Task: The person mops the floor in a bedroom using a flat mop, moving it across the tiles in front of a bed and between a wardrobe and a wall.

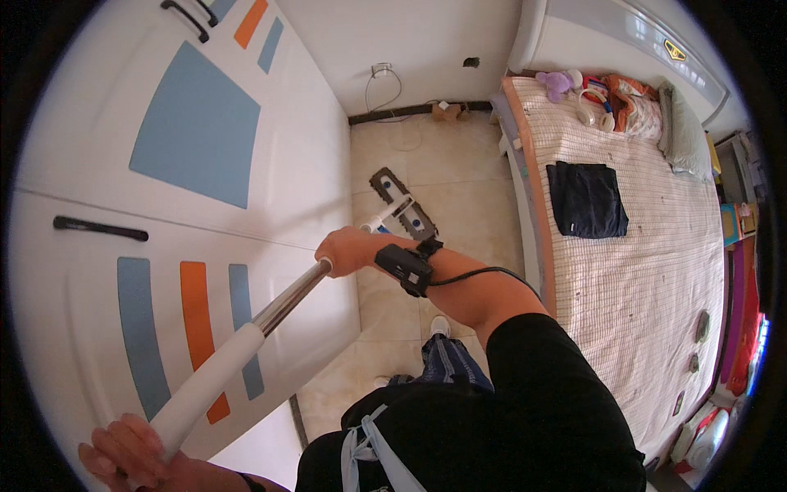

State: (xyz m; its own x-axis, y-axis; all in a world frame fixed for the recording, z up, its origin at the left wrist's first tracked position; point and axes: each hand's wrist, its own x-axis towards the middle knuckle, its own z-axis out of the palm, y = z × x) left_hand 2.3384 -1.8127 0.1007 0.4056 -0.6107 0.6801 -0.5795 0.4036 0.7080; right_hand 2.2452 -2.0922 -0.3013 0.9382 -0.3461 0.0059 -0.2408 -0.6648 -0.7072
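Note:
A flat mop runs diagonally from the lower left toward the floor, its white and chrome handle [209, 387] in both my hands. At the handle's upper end, my left hand [132, 452] wraps around the white grip. Farther down the shaft, my right hand [347, 251] is closed around the chrome tube. Beyond the right hand, the grey mop head [404, 204] with its dark fringed edge lies on the tiles beside the wardrobe. Part of the lower shaft is hidden behind the right hand. A black device [406, 267] with a cable is strapped to my right wrist.
On the left stands a white wardrobe [295, 154] with black handles. A bed [664, 277] on the right bears folded dark trousers [587, 200], white headphones [595, 111] and a purple plush toy [556, 85]. Near the far wall, a brown object [449, 112] and cables lie on the tiled floor [455, 154].

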